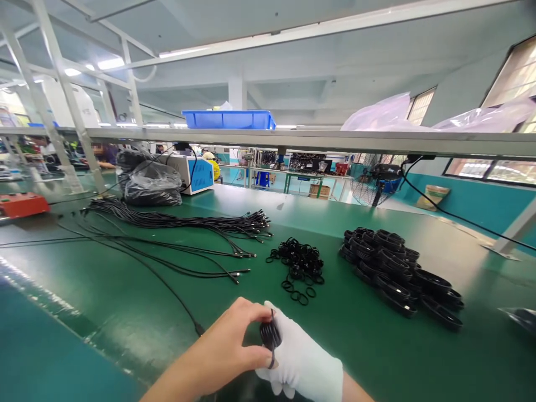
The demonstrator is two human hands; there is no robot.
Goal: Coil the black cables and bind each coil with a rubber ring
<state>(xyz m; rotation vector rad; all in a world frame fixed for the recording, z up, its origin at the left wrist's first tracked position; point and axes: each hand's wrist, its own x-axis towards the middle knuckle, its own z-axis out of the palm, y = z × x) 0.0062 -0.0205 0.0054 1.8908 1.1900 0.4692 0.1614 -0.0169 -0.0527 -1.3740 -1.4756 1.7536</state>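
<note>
My bare left hand [234, 346] curves its thumb and fingers around the near end of a small coil of black cable [269, 334]. A thin dark ring, like a rubber band, runs over the coil between the left thumb and fingertips. My right hand [299, 352], in a white glove, closes on the coil from the other side, its fingers partly hidden below. Just beyond the hands lies a pile of small black rings [299, 259], some loose in front. A cable end with a plug [198, 328] rests by the left wrist.
Straight black cables [180, 220] lie bundled on the green table [138, 301]. Coiled cables [393, 262] are heaped at right. A bagged black bundle [153, 184], a blue-white machine [195, 173] and a red box [23, 205] stand at left. A shelf [310, 138] crosses above.
</note>
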